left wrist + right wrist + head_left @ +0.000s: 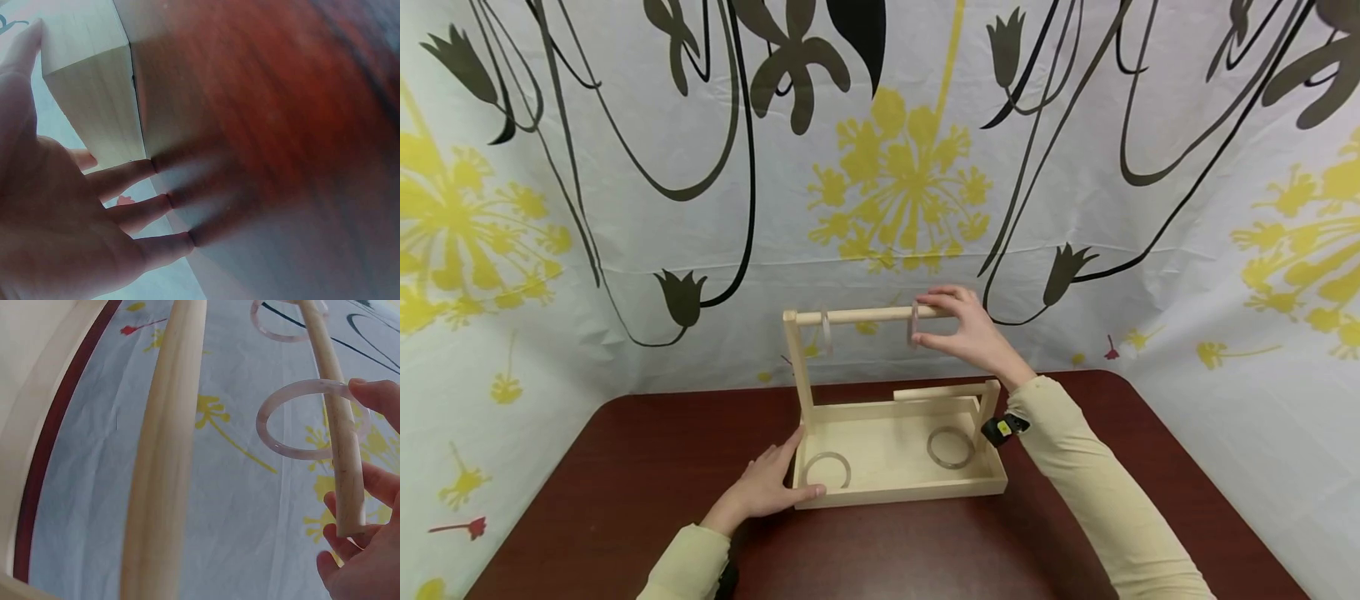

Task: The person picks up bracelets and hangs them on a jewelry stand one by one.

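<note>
My right hand pinches a pale translucent bangle that hangs around the upper rod of a wooden stand, near the rod's free right end. In the right wrist view the thumb lies on the bangle's rim, and other fingers are behind the rod. A second bangle hangs near the left post. At the left end of the stand's tray, my left hand rests with spread, straight fingers, its thumb at the front corner. The left wrist view shows its fingertips touching the table.
Inside the tray lie two more bangles, one at left and one at right. A lower rod extends leftward from the short right post. Behind the dark red table hangs a flower-patterned curtain.
</note>
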A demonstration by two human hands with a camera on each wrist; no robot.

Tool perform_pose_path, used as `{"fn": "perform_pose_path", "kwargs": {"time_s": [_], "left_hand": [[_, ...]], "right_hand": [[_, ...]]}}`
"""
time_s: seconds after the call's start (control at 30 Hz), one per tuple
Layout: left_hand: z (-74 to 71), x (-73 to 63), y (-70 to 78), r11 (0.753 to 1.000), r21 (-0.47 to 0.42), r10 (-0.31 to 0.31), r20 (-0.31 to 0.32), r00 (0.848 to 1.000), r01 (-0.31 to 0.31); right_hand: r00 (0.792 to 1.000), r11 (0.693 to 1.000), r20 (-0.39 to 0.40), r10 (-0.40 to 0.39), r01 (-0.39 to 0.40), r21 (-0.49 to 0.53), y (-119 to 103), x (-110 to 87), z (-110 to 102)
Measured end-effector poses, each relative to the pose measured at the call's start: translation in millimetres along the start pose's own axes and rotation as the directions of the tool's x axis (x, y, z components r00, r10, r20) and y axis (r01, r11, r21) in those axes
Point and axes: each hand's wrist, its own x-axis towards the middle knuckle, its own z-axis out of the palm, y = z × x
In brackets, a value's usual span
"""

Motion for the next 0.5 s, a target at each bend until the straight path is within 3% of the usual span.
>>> {"fn": "perform_pose_path", "kwargs": {"time_s": [0.17,0.37,0.5], "left_hand": [[-0.4,0.2,0.4,1.000,-0.006,0.000,0.003,1.000,0.000],[-0.1,-0.3,0.3,1.000,0.000,-0.009,0.004,1.000,0.009],[0.3,1.0,0.4,1.000,0.000,-0.006,-0.002,1.000,0.006]], "right_hand": [[0.996,0.990,-0.010,-0.087,0.086,-0.114,-4,3.7,1],[0.971,0.936,-0.024,-0.239,0.223,-0.274,-10,8.2,6],[0.960,0.904,-0.016,-0.278,0.256,-0.342,-15,9.5,9]]}}
